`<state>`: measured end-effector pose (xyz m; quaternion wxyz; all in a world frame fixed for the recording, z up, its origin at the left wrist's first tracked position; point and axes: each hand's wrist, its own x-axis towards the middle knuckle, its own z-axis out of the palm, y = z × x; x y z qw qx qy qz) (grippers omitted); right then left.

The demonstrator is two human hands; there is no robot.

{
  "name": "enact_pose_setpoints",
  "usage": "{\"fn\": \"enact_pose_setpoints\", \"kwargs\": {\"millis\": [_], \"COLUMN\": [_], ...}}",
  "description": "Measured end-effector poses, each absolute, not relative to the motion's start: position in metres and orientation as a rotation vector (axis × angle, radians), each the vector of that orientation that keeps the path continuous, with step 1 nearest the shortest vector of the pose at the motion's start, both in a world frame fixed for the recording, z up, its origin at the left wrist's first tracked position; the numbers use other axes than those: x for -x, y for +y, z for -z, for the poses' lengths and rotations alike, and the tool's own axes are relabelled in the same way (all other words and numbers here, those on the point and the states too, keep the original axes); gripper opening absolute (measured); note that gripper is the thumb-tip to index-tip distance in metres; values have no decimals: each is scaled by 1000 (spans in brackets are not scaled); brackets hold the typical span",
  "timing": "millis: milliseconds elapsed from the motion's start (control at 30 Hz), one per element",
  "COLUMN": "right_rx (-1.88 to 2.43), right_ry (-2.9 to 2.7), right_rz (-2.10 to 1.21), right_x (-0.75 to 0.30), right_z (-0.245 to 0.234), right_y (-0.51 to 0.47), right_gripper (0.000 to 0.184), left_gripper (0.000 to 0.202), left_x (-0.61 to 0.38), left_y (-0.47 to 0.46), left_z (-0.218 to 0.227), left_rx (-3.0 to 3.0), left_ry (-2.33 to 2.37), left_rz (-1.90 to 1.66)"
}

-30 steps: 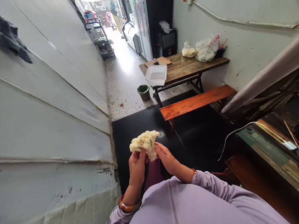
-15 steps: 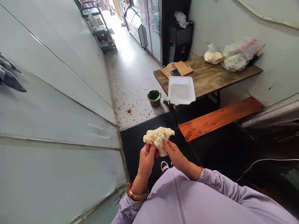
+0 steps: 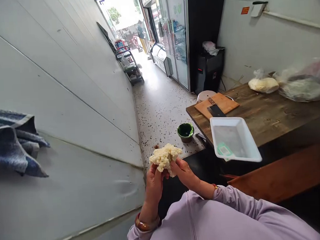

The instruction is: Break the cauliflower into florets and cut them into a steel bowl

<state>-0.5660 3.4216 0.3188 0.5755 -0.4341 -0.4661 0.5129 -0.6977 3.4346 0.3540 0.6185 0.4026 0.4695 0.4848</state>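
Note:
A pale piece of cauliflower (image 3: pixel 165 156) is held up in front of my body, florets upward. My left hand (image 3: pixel 153 179) grips its left underside, thumb toward me. On the other side, my right hand (image 3: pixel 184 172) is closed around the stem and right edge. The fingertips behind the cauliflower are partly hidden. Beyond my hands, to the right, a white plastic tub (image 3: pixel 232 139) with a green label sits at the table's near corner. A cleaver (image 3: pixel 215 110) rests on a wooden cutting board (image 3: pixel 226 104) behind it.
The wooden table (image 3: pixel 267 119) carries bagged food (image 3: pixel 263 84) by the wall. A dark green bucket (image 3: pixel 185 132) stands on the floor left of it. A reddish bench (image 3: pixel 286 174) lies nearer me. The metal wall (image 3: pixel 83 138) runs close on my left; a person (image 3: pixel 141 33) is outside.
The view has tilted up and the table looks nearer, with the tub now larger at the right. The cauliflower has turned slightly and stays in both hands.

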Motion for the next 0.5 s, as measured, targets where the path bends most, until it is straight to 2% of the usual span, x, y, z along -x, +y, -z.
{"fn": "enact_pose_setpoints", "kwargs": {"millis": [133, 267, 500], "right_rx": [1017, 1016, 1135], "right_ry": [-1134, -1102, -968], "right_rz": [-1222, -1234, -1128], "right_x": [587, 616, 661], "right_z": [-336, -333, -318], "right_y": [3525, 3624, 3822], "right_gripper": [39, 31, 26], "left_gripper": [43, 41, 46], "left_x": [718, 740, 765], "left_y": [3528, 3622, 3837], "left_z": [-362, -352, -338], "left_rx": [-999, -1060, -970], "left_ry": [1253, 1396, 1138], "left_rz": [-1194, -1208, -1249]}}
